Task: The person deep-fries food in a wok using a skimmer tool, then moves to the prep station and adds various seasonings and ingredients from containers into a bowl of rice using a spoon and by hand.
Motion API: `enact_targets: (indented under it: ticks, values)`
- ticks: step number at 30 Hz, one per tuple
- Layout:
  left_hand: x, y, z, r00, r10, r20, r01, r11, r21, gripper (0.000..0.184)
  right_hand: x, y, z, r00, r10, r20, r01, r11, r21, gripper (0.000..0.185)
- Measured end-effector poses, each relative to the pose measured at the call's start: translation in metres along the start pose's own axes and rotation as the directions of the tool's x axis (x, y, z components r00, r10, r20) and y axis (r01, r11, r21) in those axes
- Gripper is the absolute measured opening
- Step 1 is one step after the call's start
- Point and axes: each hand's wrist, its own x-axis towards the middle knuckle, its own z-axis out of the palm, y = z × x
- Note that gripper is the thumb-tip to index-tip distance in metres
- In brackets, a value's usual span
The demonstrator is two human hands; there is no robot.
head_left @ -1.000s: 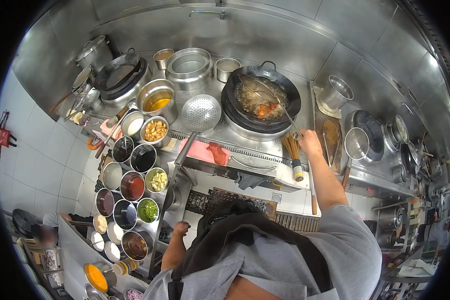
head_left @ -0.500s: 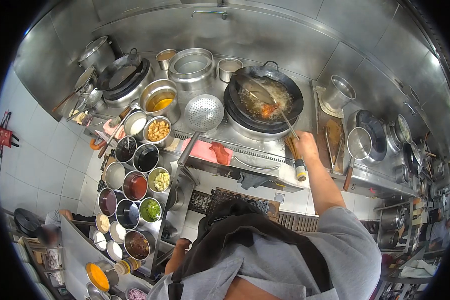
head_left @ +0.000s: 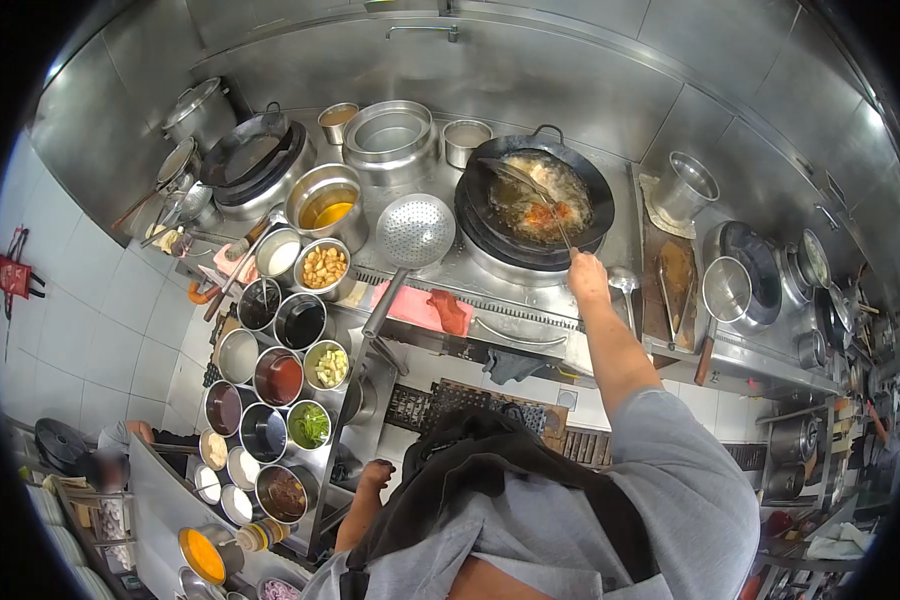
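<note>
My right hand [head_left: 587, 274] is closed round the handle end of a long metal wok spatula [head_left: 513, 176]. The spatula's broad head lies at the left inside of a black wok [head_left: 598, 205] on the burner. Orange-red food [head_left: 544, 219] bubbles in hot oil there, partly crossed by the spatula's shaft. Low beside my body and the trolley of pots is my left hand [head_left: 377, 474]. Its fingers are curled, and nothing shows in them.
A perforated strainer [head_left: 415, 231] rests left of the wok, its handle jutting past the counter edge. Metal pots of sauces and chopped ingredients [head_left: 327, 364] crowd the trolley at left. A ladle [head_left: 623, 281] and a wire skimmer [head_left: 727, 288] lie at right.
My right hand has moved slightly left and toward the wok with the spatula. The oil foams more. My left hand has risen a little, and the whole view has shifted slightly.
</note>
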Motion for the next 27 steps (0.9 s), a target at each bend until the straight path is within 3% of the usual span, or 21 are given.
enact_targets:
  ticks: [2, 6, 9, 11, 12, 16, 18, 19, 20, 23, 26, 27]
  values:
    - [-0.003, 0.001, -0.003, 0.998, 0.025, 0.059, -0.029, 0.998, 0.060, 0.022, 0.005, -0.002, 0.002, 1.000, 0.029, 0.010, -0.030, 0.999, 0.044, 0.030]
    - [0.007, -0.036, 0.000, 1.000, -0.012, -0.002, 0.012, 1.000, -0.015, 0.020, 0.000, 0.006, -0.012, 1.000, -0.006, -0.023, 0.009, 0.991, 0.136, 0.031]
    - [0.027, -0.078, 0.006, 0.989, 0.072, 0.132, -0.096, 0.977, 0.188, 0.019, -0.005, 0.015, -0.033, 0.992, 0.022, -0.120, 0.007, 0.972, 0.236, 0.032]
    - [0.027, -0.091, 0.013, 0.971, 0.229, 0.067, -0.233, 0.845, 0.482, 0.020, 0.000, 0.020, -0.043, 0.983, 0.094, -0.159, -0.055, 0.970, 0.239, 0.034]
    - [0.024, -0.087, 0.014, 0.971, 0.230, 0.071, -0.235, 0.844, 0.483, 0.020, 0.009, 0.024, -0.046, 0.987, 0.082, -0.136, -0.056, 0.980, 0.190, 0.035]
    - [-0.007, -0.022, 0.010, 0.999, -0.045, -0.008, 0.045, 0.964, 0.262, 0.020, 0.027, 0.025, -0.048, 0.979, 0.161, -0.122, -0.131, 0.966, 0.225, 0.036]
    - [-0.024, 0.000, 0.007, 0.980, -0.195, -0.024, 0.197, 0.971, 0.136, 0.021, 0.032, 0.033, -0.037, 0.988, 0.127, -0.090, -0.108, 0.976, 0.191, 0.035]
    - [-0.009, -0.015, 0.008, 0.980, -0.196, -0.023, 0.197, 0.971, 0.135, 0.021, 0.034, 0.038, -0.033, 0.994, 0.093, -0.058, -0.083, 0.984, 0.156, 0.035]
    - [0.024, -0.047, 0.010, 0.996, 0.062, 0.067, -0.069, 0.991, 0.115, 0.021, 0.032, 0.040, -0.034, 0.994, 0.090, -0.058, -0.080, 0.985, 0.155, 0.035]
    - [0.048, -0.052, 0.014, 0.946, 0.292, 0.138, -0.308, 0.944, 0.119, 0.020, 0.015, 0.038, -0.047, 0.996, 0.067, -0.051, -0.056, 0.981, 0.187, 0.033]
    - [0.045, -0.050, 0.015, 0.914, 0.395, 0.093, -0.402, 0.913, 0.076, 0.021, -0.006, 0.040, -0.058, 0.999, 0.034, -0.030, -0.031, 0.993, 0.114, 0.031]
    - [0.042, -0.052, 0.016, 0.928, 0.358, 0.105, -0.367, 0.927, 0.079, 0.020, -0.013, 0.042, -0.057, 1.000, 0.003, -0.017, -0.002, 0.998, 0.065, 0.032]
